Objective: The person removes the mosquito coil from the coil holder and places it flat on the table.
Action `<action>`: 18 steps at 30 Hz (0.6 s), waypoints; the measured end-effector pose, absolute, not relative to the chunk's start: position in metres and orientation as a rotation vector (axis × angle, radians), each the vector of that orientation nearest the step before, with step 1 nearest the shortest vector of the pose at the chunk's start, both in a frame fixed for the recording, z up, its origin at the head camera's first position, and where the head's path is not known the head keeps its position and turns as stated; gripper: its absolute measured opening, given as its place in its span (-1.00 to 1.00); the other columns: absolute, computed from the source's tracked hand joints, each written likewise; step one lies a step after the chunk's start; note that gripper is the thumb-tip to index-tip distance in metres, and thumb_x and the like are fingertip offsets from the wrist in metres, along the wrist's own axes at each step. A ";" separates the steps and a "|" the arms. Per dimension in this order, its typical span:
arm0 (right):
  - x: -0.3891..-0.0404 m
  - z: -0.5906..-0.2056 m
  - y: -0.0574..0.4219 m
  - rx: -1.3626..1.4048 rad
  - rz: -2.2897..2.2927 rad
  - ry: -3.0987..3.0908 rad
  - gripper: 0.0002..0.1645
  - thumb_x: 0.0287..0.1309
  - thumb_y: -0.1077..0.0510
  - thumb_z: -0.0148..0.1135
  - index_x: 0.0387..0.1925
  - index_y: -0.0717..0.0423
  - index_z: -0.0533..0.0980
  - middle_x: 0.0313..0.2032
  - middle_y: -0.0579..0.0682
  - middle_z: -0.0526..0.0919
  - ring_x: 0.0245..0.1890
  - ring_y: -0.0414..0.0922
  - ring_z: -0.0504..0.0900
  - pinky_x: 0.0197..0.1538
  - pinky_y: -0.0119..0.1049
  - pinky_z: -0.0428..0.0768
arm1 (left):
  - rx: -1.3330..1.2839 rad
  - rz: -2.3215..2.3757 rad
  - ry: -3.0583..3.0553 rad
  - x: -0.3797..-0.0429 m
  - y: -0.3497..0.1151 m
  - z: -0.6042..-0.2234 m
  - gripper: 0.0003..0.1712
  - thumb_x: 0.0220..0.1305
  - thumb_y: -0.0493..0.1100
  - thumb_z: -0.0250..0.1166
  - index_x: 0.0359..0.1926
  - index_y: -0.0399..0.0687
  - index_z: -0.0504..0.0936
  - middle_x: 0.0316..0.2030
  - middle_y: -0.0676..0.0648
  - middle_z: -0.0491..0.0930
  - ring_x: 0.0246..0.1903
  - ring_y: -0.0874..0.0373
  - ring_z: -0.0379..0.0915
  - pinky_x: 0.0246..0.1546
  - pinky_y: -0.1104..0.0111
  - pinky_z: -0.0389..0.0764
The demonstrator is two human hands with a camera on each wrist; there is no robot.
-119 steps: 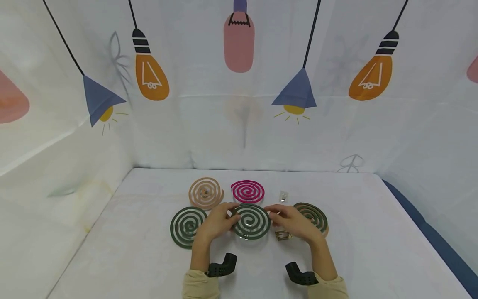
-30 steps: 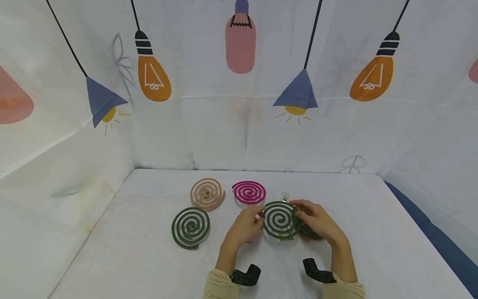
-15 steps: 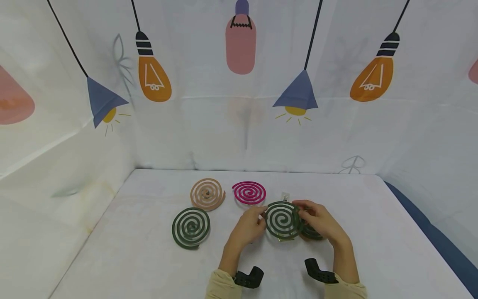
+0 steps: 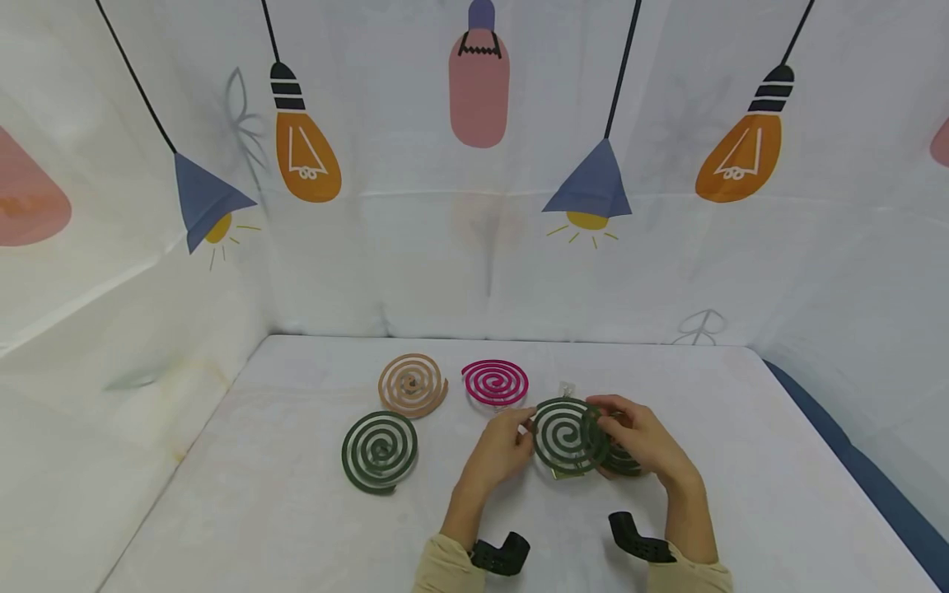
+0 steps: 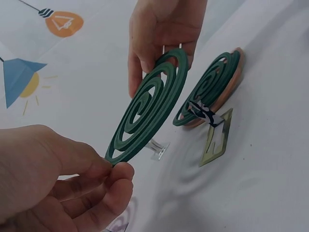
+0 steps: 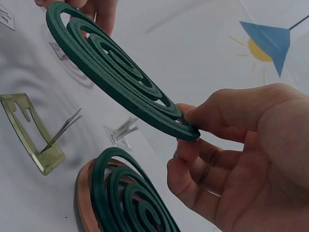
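A green mosquito coil (image 6: pixel 120 99) is held raised above the table, tilted in both wrist views. My left hand (image 4: pixel 498 446) pinches its left edge between thumb and fingertips, and my right hand (image 4: pixel 643 436) pinches the opposite edge. Beneath it on the table stands a gold metal coil stand (image 5: pixel 212 155) with a bent-up prong; the coil mostly covers it in the head view. Beyond lies a silver coil stand (image 6: pixel 120 134). Under my right hand, another green coil (image 5: pixel 206 87) rests on a tan coil (image 6: pixel 86 198), partly hidden by the held coil and hand.
To the left lies a green coil (image 4: pixel 380 453), with a tan coil (image 4: pixel 413 385) just behind it. A pink coil (image 4: pixel 494 382) sits at the back middle, over what looks like a metal stand. A patterned white cloth wall (image 4: pixel 415 255) rises behind the white table (image 4: pixel 245 511).
Both hands have carried the green coil rightward from the middle, where a stand was below it. In the last second it has shifted slightly further right, overlapping the stacked coils more.
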State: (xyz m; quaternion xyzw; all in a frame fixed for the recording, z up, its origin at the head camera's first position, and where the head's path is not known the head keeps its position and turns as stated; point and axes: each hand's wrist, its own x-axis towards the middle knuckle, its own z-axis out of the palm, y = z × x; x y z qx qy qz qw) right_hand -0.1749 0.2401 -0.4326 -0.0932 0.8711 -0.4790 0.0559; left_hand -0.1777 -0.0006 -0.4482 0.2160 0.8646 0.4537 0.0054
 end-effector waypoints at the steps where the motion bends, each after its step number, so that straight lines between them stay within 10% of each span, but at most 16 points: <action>1: -0.175 -0.433 0.241 -0.286 -1.455 2.645 -0.61 0.31 0.14 0.07 0.14 0.12 0.45 -0.09 0.14 0.49 -0.23 -0.23 0.51 -0.22 -0.29 0.60 | 0.680 1.431 2.705 -0.178 0.000 -0.448 -0.57 0.20 -0.42 0.10 0.13 -0.36 0.49 -0.23 -0.18 0.62 -0.51 0.41 0.38 -0.49 0.59 0.45; 18: -0.172 -0.431 0.247 -0.239 -1.448 2.679 -0.58 0.32 0.07 0.07 0.16 0.09 0.44 -0.06 0.12 0.50 -0.14 -0.12 0.51 -0.22 -0.39 0.54 | 0.570 1.590 2.580 -0.174 0.012 -0.453 -0.55 0.22 -0.42 0.10 0.17 -0.34 0.46 -0.20 -0.19 0.60 -0.51 0.40 0.49 -0.53 0.59 0.49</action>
